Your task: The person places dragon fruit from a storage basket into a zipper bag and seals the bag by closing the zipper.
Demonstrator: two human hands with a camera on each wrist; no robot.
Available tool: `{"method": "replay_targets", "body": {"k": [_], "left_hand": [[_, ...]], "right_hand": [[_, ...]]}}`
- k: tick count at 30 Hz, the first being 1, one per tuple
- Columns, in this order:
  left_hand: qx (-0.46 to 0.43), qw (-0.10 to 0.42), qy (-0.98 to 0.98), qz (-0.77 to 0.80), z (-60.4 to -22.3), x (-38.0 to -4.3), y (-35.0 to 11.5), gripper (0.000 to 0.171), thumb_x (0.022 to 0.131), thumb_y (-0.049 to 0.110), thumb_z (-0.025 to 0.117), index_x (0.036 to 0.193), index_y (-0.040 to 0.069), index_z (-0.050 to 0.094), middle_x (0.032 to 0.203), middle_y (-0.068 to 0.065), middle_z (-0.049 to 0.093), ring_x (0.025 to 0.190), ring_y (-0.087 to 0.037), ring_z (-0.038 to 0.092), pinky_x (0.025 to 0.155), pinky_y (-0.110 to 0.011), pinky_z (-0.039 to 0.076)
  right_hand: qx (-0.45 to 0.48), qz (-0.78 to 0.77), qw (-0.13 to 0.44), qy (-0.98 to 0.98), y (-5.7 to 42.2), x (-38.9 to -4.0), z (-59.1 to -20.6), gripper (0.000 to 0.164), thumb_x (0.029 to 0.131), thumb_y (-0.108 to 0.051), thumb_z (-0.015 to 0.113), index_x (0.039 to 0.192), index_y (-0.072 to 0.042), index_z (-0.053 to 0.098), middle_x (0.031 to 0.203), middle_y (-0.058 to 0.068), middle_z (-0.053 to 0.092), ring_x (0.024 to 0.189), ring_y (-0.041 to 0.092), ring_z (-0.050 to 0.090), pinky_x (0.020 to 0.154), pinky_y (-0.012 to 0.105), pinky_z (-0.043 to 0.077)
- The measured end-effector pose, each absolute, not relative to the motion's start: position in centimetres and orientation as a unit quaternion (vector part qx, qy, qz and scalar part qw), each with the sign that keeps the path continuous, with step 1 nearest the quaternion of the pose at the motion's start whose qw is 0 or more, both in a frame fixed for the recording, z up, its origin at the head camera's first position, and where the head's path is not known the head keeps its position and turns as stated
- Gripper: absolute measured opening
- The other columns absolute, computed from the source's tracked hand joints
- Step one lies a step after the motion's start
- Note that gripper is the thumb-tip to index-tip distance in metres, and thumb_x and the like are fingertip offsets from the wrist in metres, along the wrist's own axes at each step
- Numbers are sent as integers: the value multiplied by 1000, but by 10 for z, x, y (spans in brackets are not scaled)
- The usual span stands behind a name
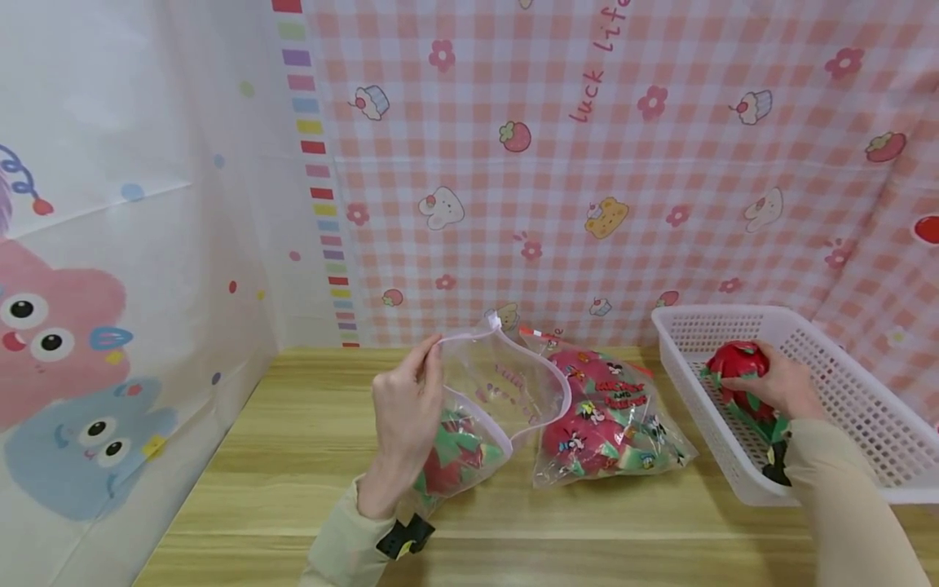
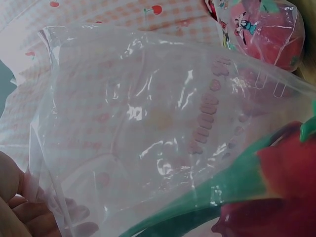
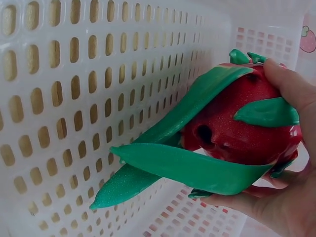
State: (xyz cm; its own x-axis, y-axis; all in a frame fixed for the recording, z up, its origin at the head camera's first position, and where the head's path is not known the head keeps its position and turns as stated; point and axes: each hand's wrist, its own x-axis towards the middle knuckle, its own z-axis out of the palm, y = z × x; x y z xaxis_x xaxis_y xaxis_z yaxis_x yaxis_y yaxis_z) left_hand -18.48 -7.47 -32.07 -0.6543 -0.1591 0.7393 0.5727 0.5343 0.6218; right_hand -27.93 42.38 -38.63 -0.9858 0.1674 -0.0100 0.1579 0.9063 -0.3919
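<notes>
My right hand (image 1: 788,390) grips a dragon fruit (image 3: 237,118) inside the white basket. It is glossy red with long green leaf-like scales, and thumb and fingers wrap its sides in the right wrist view. At the left, my left hand (image 1: 407,408) pinches the lilac-edged rim of a clear zip bag (image 2: 133,113), whose mouth gapes wide. Another dragon fruit (image 1: 458,461) lies in the bottom of this bag; its red body and green scales show large in the left wrist view.
A second clear bag (image 1: 660,444), printed with cartoon figures and holding red and green fruit, lies between the zip bag and the basket (image 1: 741,481). The wooden table (image 1: 242,489) meets a pink checked cloth (image 1: 477,261) behind and a white printed cloth at the left.
</notes>
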Motion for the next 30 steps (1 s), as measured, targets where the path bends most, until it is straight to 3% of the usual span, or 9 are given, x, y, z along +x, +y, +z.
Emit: {"method": "replay_targets", "body": {"k": [5,12,23,30], "left_hand": [[-135,393,-782,-465,-321,-185,-74,25,96,9,53,106,-8,68,66,-22,67,35,3,23,33,-10,22],[-131,396,-784,-459,-321,-185,-73,25,96,9,53,106,-8,68,57,-17,62,35,3,23,32,-11,21],[-124,394,-784,-463,-321,-187,-71,25,96,9,53,106,-8,68,80,-25,71,36,3,25,33,-11,22],[-127,401,-783,-458,-320,-187,-71,24,96,8,53,105,-8,68,69,-22,69,36,4,25,33,-11,22]], "right_hand": [[-85,193,24,-977,422,-279,-382,105,83,-58,61,148,4,8,128,51,30,106,63,38,69,58,48],[-69,194,65,-976,414,-282,-369,104,82,-57,64,149,2,11,128,48,33,105,60,41,73,62,45],[-45,194,112,-974,393,-285,-344,98,82,-57,64,150,-3,20,126,42,41,105,56,46,76,65,46],[-14,179,160,-971,374,-284,-328,94,79,-51,70,149,-8,26,125,40,42,106,54,44,78,67,45]]}}
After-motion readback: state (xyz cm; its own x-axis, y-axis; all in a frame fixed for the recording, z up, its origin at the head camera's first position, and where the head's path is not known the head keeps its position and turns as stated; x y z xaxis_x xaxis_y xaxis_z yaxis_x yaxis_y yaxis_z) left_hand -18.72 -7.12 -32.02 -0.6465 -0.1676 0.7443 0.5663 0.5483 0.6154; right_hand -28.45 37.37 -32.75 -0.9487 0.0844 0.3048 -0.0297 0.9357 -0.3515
